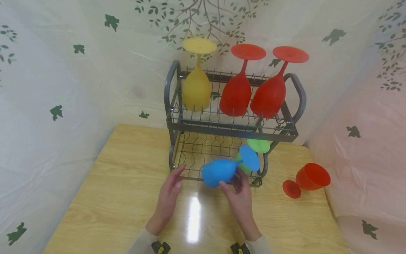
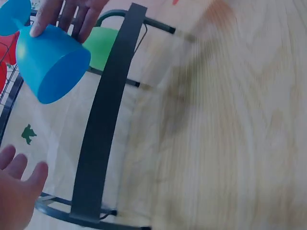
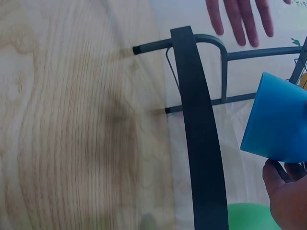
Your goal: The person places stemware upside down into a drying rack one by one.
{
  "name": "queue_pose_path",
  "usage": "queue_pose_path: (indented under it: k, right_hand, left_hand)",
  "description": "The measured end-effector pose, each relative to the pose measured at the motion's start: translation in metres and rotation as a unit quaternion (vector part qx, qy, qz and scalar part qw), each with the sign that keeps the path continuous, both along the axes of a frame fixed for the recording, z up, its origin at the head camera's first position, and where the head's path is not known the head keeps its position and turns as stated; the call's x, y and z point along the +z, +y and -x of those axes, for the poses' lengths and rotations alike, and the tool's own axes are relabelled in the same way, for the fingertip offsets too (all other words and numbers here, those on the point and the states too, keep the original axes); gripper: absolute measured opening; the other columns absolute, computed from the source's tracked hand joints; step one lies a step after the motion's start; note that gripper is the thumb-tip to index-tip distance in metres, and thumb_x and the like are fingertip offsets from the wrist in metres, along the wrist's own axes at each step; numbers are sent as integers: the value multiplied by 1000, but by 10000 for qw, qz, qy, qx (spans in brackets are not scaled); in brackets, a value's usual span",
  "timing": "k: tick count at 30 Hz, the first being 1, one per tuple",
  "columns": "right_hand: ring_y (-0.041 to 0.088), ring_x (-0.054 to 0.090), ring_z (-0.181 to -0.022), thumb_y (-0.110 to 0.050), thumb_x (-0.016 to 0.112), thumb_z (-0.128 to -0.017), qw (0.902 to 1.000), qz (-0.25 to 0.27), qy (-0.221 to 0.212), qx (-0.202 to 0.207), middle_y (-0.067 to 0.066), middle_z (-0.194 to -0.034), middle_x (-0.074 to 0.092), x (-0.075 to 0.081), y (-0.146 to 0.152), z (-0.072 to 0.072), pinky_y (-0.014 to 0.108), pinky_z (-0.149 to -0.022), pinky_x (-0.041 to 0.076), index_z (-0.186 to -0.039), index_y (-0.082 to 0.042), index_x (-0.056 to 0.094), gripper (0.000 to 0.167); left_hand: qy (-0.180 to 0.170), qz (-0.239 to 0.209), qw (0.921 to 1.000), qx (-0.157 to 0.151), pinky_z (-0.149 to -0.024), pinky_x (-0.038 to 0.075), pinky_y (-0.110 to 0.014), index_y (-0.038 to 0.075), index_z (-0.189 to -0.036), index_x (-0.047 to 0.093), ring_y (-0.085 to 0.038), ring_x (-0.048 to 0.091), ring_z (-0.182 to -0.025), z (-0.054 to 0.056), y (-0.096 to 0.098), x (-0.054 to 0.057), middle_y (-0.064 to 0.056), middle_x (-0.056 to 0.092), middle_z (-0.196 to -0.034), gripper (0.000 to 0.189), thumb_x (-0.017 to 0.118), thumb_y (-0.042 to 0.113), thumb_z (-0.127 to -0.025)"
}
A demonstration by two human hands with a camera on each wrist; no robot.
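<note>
My right hand (image 1: 240, 197) grips a blue goblet (image 1: 219, 171) by its bowl, the thumb on the near side and the fingers behind near the stem. The goblet tilts sideways, its foot up to the right and its mouth toward the left, in front of the rack's lower shelf (image 1: 193, 174). In the left wrist view the goblet's open mouth (image 2: 64, 76) shows nothing inside. My left hand (image 1: 168, 194) holds nothing; its fingers extend beside the lower shelf's front left corner, apart from the goblet. Behind the blue goblet, a green goblet (image 1: 258, 144) stands upside down on the lower shelf, partly hidden.
On the rack's upper shelf (image 1: 231, 130) a yellow goblet (image 1: 196, 90) and two red goblets (image 1: 236, 93) stand upside down. Another red goblet (image 1: 312, 177) lies on the wooden table (image 1: 120, 190) at right. A leaf-patterned cloth (image 1: 139, 81) hangs behind the rack.
</note>
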State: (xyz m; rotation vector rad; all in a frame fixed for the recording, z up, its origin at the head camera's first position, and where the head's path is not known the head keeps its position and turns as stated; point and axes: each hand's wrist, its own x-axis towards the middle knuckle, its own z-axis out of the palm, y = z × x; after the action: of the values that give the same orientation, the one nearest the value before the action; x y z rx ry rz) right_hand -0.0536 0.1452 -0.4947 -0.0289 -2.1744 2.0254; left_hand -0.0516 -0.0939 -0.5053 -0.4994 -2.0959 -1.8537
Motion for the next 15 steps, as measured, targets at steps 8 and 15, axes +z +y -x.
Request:
queue_pose_path:
  k: [8,15]
  right_hand:
    - [40,51,-139,-13,82,-90,9994,-291,185,-78,16,-157,45,-4,4,6,52,-114,42,-157,-8,37,80]
    - [40,49,-140,-15,83,-90,9976,-544,396,-154,14,-158,44,-8,5,15,51,-114,43,-156,-10,40,79]
  left_hand:
    - [831,1186,9861,810,-121,31,-29,-3,-148,49,-36,42,-146,12,-15,-5,-23,47,-154,56,55,8,-93]
    - [1133,2220,9635,976,-129,12,-39,-8,-152,41,-44,28,-151,21,-24,-8,-25,36,-162,64,56,18,-95]
